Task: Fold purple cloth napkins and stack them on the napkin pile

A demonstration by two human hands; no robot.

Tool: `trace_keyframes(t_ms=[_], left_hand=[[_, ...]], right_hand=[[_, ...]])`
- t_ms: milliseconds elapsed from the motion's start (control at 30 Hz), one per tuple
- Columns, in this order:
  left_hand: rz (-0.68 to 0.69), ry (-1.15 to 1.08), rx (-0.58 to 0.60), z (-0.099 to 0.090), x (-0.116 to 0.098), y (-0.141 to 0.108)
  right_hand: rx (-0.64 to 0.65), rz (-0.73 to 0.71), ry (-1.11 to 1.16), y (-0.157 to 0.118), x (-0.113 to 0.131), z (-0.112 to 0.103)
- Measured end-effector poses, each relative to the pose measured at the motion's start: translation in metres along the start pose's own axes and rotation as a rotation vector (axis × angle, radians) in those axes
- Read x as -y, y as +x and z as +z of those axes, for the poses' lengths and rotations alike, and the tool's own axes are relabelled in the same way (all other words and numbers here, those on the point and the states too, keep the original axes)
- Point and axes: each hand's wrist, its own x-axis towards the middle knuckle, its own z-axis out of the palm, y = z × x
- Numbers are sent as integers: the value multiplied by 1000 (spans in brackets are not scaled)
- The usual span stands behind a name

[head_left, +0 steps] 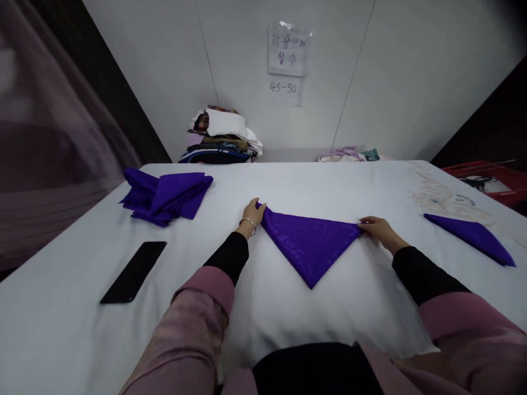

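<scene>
A purple cloth napkin (310, 241), folded into a triangle, lies on the white-covered table (288, 323) with its point toward me and its long edge away. My left hand (252, 215) pinches its left corner between thumb and fingers; a bracelet circles that wrist. At the opposite end, my right hand (381, 230) grips the right corner, the fingers closed on the cloth. Off to the right rests a second folded purple napkin (471, 236), narrow and pointed. A loose heap of purple napkins (168, 195) sits at the back left.
A black phone (134, 272) lies left of my left forearm. Beyond the far edge are a stack of folded clothes (222, 134) and more cloth (348, 154). Handwritten paper signs (287, 52) hang on the wall. A red basket (494, 178) stands past the right edge.
</scene>
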Motion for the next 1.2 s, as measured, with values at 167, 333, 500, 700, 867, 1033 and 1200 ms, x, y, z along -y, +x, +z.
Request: trace_keyframes(t_ms=[167,333,500,700,867,1033,1200], left_hand=[[-16,-16,-29,-24,16,-42],[4,-9,52,-21,16,-84],[47,28,104,8,-15,-95],[-86,53,60,23,-33,-61],[-185,30,53,31,-30,-32],[-244,19,23,37,-32,-10],[-232,32,-15,38,-26,-3]], right_hand=[[-5,-22,-18,-5,-13,-14],[-52,1,27,-15,-32,-30],[-78,-96,-127,-16,-48,-34],[-273,-448,-595,-20,-41,-31],[-55,-809,-463,-53,1,16],[331,-931,-462,-89,36,82],[589,-1025,-600,-104,45,111]])
